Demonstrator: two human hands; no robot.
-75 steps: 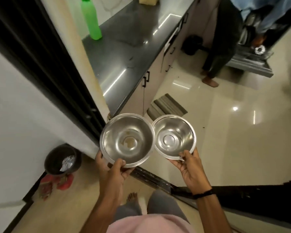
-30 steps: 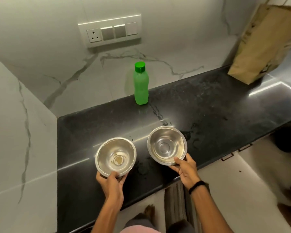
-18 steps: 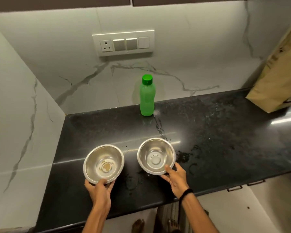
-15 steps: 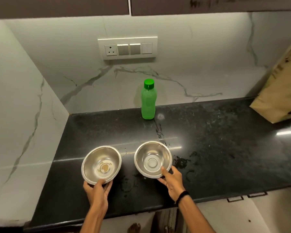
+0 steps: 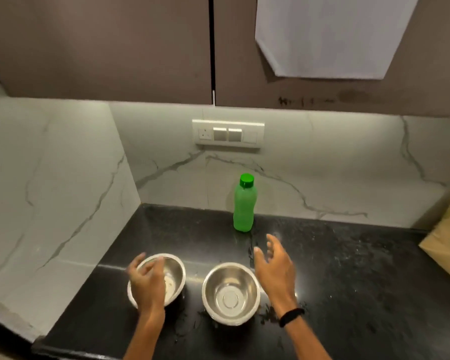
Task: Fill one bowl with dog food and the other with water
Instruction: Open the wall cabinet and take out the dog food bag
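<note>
Left bowl (image 5: 176,275) and right bowl (image 5: 231,293) stand on counter (image 5: 348,281) in front of green bottle (image 5: 244,203). Left hand (image 5: 147,284) hangs over left bowl, fingers loose, empty. Right hand (image 5: 274,268), fingers spread, empty, is nearer the bottle.

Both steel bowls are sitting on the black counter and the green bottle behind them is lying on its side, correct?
Not quite. The head view shows the green bottle standing upright, cap on. The left bowl and right bowl do sit on the black counter.

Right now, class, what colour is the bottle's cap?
Green, darker than the bottle; the cap shows in the head view.
</note>
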